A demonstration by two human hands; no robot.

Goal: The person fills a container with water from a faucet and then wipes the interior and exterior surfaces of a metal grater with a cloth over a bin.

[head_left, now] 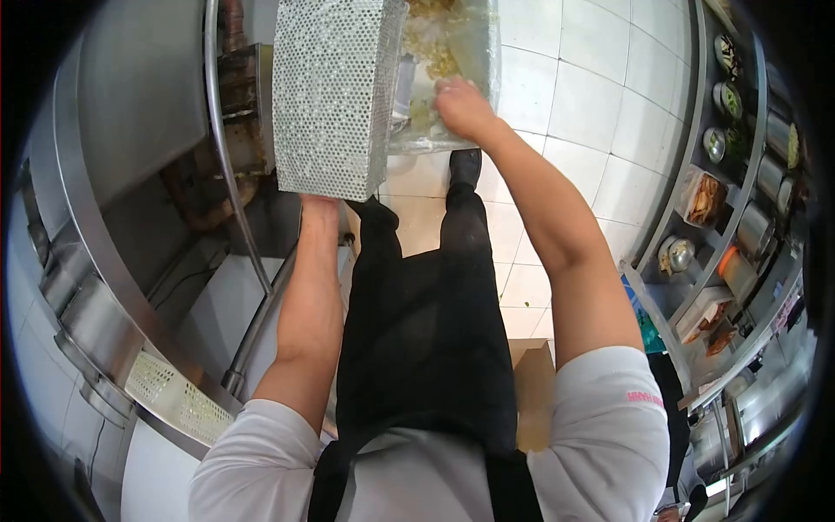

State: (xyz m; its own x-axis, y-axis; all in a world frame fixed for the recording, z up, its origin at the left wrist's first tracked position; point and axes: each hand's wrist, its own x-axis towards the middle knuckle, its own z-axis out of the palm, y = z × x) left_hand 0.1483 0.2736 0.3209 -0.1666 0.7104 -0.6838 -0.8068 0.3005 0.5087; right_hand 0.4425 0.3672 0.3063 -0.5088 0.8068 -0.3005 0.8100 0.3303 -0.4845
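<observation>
A perforated metal basket (330, 96) is held tilted, with its open side towards a clear plastic-lined bin (444, 146). My left hand (319, 202) grips the basket at its near lower edge; most of the fingers are hidden behind the metal. Over the bin is my right hand (461, 106), its fingers curled in; what they hold, if anything, is hidden. Yellowish scraps (435, 43) lie inside the bin, just beyond that hand.
On the left run a steel counter edge (117, 270) and a metal rail (228, 165), with a cream plastic basket (178, 396) nearby. To the right, a counter (674, 196) carries food bowls and trays. White floor tiles (591, 87) show between, and a cardboard box (532, 391) stands beside my legs.
</observation>
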